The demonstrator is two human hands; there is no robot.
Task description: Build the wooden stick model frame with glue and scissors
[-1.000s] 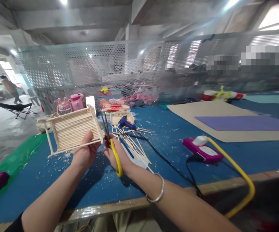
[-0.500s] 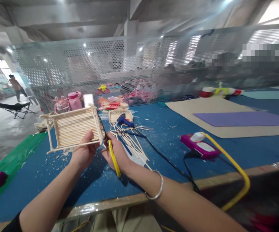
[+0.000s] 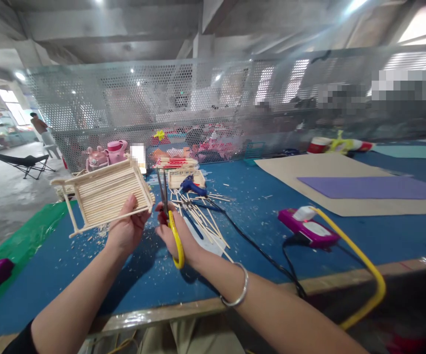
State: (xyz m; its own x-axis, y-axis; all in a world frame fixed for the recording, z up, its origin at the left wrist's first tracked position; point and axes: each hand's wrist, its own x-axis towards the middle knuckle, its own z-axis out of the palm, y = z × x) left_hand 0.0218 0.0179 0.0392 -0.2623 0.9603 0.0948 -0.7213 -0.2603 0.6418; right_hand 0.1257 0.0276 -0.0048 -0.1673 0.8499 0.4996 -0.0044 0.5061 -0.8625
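Note:
My left hand (image 3: 129, 227) grips the near right corner of a small rack built from thin wooden sticks (image 3: 106, 196), lifted above the blue table and tilted. Short legs stick out at its left end. In my right hand (image 3: 178, 231) is a pair of scissors (image 3: 176, 241) with yellow handles, blades pointing up and slightly apart. The blades stand just right of the rack without touching it. Behind my right hand lie loose sticks (image 3: 207, 221), a blue glue gun (image 3: 193, 186) and a second small stick frame (image 3: 176, 178).
Wood scraps litter the blue table (image 3: 246, 265). A purple power strip (image 3: 307, 228) with a yellow cord sits at the right, near beige and purple sheets (image 3: 368, 188). Pink bottles (image 3: 115, 151) stand before the perforated metal screen (image 3: 124, 103). A person (image 3: 39, 125) is far left.
The scissors have come away from the rack's right end, moving slightly right, and their blades now show apart. The rack has shifted a little left and tilted more.

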